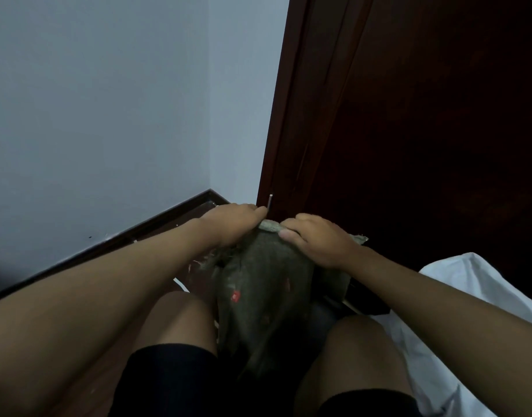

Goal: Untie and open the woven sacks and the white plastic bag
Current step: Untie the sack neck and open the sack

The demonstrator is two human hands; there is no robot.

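A grey-green woven sack (264,284) stands between the person's knees, in the corner by a dark wooden door (424,115). Both hands are at its bunched top: the left hand (231,225) curls over the far side of the neck, and the right hand (315,240) pinches the folded mouth with thumb and fingers. A thin white strip (270,201) sticks up past the left fingers; it may be the tie, though the dim view leaves that unsure. The cloth looks soft and floppy but coarse, easy to hold, and best taken at the gathered neck. The white plastic bag (457,284) lies just right of the sack, thin and slippery-looking.
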